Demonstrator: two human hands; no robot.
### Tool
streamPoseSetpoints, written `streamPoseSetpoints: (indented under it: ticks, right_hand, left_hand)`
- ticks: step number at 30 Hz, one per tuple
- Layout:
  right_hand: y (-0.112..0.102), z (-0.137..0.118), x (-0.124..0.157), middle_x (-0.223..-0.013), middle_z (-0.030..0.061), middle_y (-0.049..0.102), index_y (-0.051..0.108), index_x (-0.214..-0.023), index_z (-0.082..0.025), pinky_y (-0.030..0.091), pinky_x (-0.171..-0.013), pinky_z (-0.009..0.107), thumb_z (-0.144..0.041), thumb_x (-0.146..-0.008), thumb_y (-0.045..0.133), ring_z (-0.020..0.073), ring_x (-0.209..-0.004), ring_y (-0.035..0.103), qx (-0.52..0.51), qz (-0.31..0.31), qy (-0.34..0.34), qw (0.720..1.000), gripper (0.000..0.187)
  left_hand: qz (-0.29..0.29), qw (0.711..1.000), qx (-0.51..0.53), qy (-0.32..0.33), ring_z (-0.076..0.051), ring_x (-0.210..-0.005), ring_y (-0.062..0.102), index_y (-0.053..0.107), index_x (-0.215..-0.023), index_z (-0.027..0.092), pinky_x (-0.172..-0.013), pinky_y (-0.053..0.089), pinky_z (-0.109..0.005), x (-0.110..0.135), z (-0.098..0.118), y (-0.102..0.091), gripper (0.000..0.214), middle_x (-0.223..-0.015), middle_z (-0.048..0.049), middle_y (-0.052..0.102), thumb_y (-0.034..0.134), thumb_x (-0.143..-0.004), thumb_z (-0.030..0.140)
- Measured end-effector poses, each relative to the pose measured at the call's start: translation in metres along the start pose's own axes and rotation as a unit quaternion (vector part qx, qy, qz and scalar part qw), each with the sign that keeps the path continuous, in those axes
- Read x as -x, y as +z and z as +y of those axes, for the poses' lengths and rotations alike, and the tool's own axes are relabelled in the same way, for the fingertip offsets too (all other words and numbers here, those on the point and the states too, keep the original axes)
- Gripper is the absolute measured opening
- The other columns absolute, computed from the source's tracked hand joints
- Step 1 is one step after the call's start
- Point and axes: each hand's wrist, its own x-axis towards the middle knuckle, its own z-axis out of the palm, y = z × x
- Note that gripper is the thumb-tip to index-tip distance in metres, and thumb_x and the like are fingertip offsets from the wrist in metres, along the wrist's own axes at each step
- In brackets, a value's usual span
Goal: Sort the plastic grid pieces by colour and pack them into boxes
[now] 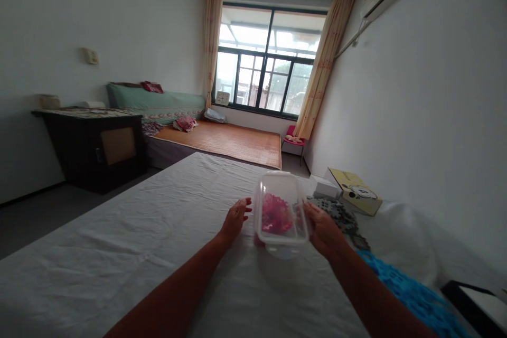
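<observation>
A clear plastic food container (279, 187) with a lid and side clips is held above the white sheet, tilted towards me. Something bright pink (276, 214) shows through the lid; its exact kind cannot be made out. My right hand (320, 224) grips the container's right side, fingers curled at its edge. Just off the left side is my left hand (236, 217), its fingers slightly bent and apart, holding nothing.
The white sheet (130, 253) covers the surface before me. To the right lie a white box (324, 187), a yellow box (352, 190), patterned grey cloth (336, 214), blue netted material (412, 290) and a black-edged object (471, 303). Behind stand a bed (222, 140) and a dark cabinet (95, 148).
</observation>
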Motion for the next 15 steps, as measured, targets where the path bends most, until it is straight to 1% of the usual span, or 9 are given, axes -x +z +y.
streamPoseSetpoints:
  ticks: [1,3,5,6,7,9,11,13,15]
  right_hand:
    - [0.009,0.011,-0.011,-0.092,0.0095,0.069,0.059,-0.101,-0.017,0.054,-0.065,0.035,-0.055,-0.074,0.054,0.0245,-0.078,0.065,-0.009,-0.013,0.007,1.0,0.046]
    - [0.015,0.028,-0.027,-0.09,0.0093,0.07,0.059,-0.101,-0.016,0.054,-0.068,0.037,-0.053,-0.072,0.058,0.0258,-0.08,0.065,-0.011,-0.015,0.023,1.0,0.047]
    - [0.009,0.038,-0.034,-0.089,0.0088,0.07,0.058,-0.106,-0.016,0.053,-0.071,0.037,-0.051,-0.069,0.062,0.0263,-0.083,0.065,0.012,0.007,0.019,1.0,0.051]
    - [0.003,0.041,-0.036,-0.089,0.0087,0.07,0.057,-0.109,-0.016,0.053,-0.071,0.036,-0.052,-0.068,0.063,0.0264,-0.084,0.065,0.034,0.022,0.017,0.999,0.055]
    - [-0.002,0.044,-0.037,-0.089,0.0087,0.07,0.057,-0.111,-0.016,0.053,-0.068,0.035,-0.053,-0.068,0.063,0.0264,-0.083,0.065,0.064,0.035,0.016,0.997,0.058]
    - [-0.013,0.049,-0.037,-0.092,0.0087,0.068,0.056,-0.113,-0.017,0.053,-0.058,0.032,-0.057,-0.067,0.06,0.0255,-0.08,0.065,0.136,0.055,0.022,0.989,0.061]
    - [-0.017,0.052,-0.037,-0.097,0.0081,0.066,0.055,-0.114,-0.02,0.049,-0.048,0.028,-0.059,-0.068,0.057,0.0234,-0.078,0.064,0.184,0.056,0.039,0.981,0.061]
    - [-0.017,0.054,-0.035,-0.1,0.0073,0.064,0.055,-0.113,-0.021,0.048,-0.046,0.025,-0.06,-0.069,0.056,0.0213,-0.078,0.063,0.192,0.044,0.055,0.979,0.058]
    - [-0.013,0.054,-0.033,-0.102,0.0073,0.064,0.053,-0.115,-0.022,0.049,-0.048,0.027,-0.061,-0.072,0.052,0.0207,-0.077,0.063,0.175,0.022,0.076,0.981,0.058]
  left_hand:
    - [-0.006,1.0,0.012,-0.008,-0.021,-0.095,0.061,0.055,-0.115,0.013,-0.077,0.051,-0.035,0.0,0.001,-0.001,0.053,-0.115,-0.0137,0.058,0.031,-0.09,0.053]
    - [-0.03,0.999,0.015,-0.016,-0.021,-0.094,0.061,0.054,-0.117,0.013,-0.076,0.051,-0.035,0.0,0.001,-0.002,0.056,-0.112,-0.0129,0.061,0.03,-0.089,0.055]
    - [-0.066,0.998,-0.006,-0.004,-0.023,-0.097,0.061,0.055,-0.118,0.016,-0.078,0.051,-0.037,-0.001,0.0,-0.001,0.055,-0.112,-0.0112,0.062,0.033,-0.088,0.056]
    - [-0.077,0.997,-0.023,0.011,-0.024,-0.1,0.059,0.056,-0.118,0.017,-0.082,0.05,-0.038,-0.001,-0.001,0.001,0.053,-0.114,-0.0104,0.062,0.036,-0.087,0.055]
    - [-0.077,0.996,-0.042,0.028,-0.026,-0.106,0.057,0.058,-0.117,0.017,-0.087,0.048,-0.039,-0.002,-0.003,0.002,0.052,-0.118,-0.0102,0.061,0.04,-0.085,0.055]
    - [-0.056,0.994,-0.078,0.052,-0.028,-0.116,0.051,0.058,-0.119,0.016,-0.097,0.041,-0.04,-0.004,-0.006,0.005,0.054,-0.125,-0.0115,0.057,0.047,-0.081,0.053]
    - [-0.033,0.993,-0.098,0.055,-0.028,-0.121,0.046,0.056,-0.122,0.013,-0.102,0.036,-0.041,-0.005,-0.009,0.007,0.057,-0.129,-0.0137,0.053,0.05,-0.079,0.051]
    - [-0.026,0.993,-0.101,0.048,-0.028,-0.123,0.045,0.053,-0.125,0.012,-0.104,0.035,-0.041,-0.005,-0.011,0.009,0.059,-0.132,-0.0144,0.051,0.05,-0.08,0.049]
    - [-0.033,0.995,-0.088,0.041,-0.027,-0.124,0.044,0.051,-0.128,0.013,-0.103,0.036,-0.04,-0.004,-0.01,0.011,0.059,-0.135,-0.0141,0.049,0.05,-0.081,0.049]
